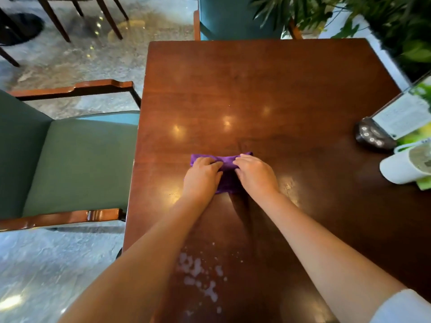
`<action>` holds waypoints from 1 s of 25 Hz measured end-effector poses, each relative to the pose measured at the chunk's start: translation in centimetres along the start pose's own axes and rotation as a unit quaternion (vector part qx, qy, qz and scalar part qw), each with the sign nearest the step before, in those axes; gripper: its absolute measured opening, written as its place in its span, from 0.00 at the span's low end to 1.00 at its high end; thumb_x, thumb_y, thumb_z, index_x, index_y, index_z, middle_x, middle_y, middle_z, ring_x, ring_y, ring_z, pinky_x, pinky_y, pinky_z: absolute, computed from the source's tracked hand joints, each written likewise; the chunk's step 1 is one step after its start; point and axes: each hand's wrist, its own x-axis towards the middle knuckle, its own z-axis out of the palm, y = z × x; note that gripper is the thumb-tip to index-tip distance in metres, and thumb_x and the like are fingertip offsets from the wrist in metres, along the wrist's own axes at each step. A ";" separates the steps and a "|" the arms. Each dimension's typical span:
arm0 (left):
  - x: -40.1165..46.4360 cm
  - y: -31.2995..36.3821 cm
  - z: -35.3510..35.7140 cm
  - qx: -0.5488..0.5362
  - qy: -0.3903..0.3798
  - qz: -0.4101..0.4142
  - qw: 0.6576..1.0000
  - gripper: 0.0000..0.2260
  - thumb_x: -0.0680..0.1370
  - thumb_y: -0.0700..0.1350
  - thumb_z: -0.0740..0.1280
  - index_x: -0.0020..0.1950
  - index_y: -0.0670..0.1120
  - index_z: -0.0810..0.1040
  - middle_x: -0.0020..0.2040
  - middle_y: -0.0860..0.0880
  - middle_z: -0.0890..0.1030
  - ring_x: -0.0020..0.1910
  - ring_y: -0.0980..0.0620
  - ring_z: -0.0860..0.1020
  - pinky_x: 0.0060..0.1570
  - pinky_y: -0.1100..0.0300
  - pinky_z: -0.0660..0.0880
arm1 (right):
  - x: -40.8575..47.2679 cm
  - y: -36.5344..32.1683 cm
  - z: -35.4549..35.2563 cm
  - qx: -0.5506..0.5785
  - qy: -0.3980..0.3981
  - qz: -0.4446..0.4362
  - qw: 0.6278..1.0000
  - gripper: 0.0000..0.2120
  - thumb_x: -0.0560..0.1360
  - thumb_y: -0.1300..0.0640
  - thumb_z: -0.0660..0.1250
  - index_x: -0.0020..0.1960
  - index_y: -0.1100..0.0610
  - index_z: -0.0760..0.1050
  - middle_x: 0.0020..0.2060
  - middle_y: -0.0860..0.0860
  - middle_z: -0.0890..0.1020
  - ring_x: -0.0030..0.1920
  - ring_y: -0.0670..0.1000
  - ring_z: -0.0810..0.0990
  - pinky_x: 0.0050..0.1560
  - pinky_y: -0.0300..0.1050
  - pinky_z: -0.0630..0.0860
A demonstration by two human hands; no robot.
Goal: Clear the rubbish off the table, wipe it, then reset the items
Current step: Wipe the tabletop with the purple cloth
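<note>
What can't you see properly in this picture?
- Purple cloth: mostly covered by the left hand and right hand, head view.
- Sign holder: print too small and blurred.
- White container: cut off by the right edge.
- White spots: blurred, unclear what.

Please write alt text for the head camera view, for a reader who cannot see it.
Both hands, the left hand and the right hand, press a purple cloth onto a dark wooden table. White foamy spots lie on the near part of the table, and a white cup lies on its side at the right edge.
</note>
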 end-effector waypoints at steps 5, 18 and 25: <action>-1.5 2.8 5.4 0.117 -0.144 -0.004 0.983 0.21 0.81 0.47 0.54 0.75 0.51 0.56 0.77 0.44 0.52 0.76 0.47 0.49 0.72 0.50 0.53 | -4.8 5.5 -1.4 -0.095 -0.152 0.050 0.982 0.19 0.80 0.57 0.57 0.70 0.57 0.66 0.72 0.52 0.65 0.73 0.50 0.59 0.69 0.44 0.58; -9.1 5.2 5.2 0.206 -0.252 0.127 0.937 0.22 0.82 0.51 0.51 0.75 0.57 0.50 0.78 0.48 0.48 0.76 0.51 0.47 0.72 0.50 0.50 | -18.5 5.0 -1.9 -0.166 -0.075 0.029 0.983 0.20 0.74 0.48 0.57 0.59 0.55 0.76 0.56 0.56 0.79 0.58 0.58 0.76 0.60 0.60 0.66; -9.5 -6.2 -0.3 0.156 -0.035 0.017 0.987 0.26 0.77 0.56 0.46 0.74 0.53 0.59 0.76 0.46 0.58 0.74 0.48 0.56 0.69 0.39 0.53 | -13.7 4.2 0.7 -0.092 -0.153 -0.146 0.973 0.28 0.75 0.42 0.50 0.74 0.48 0.56 0.75 0.52 0.57 0.75 0.54 0.50 0.71 0.60 0.51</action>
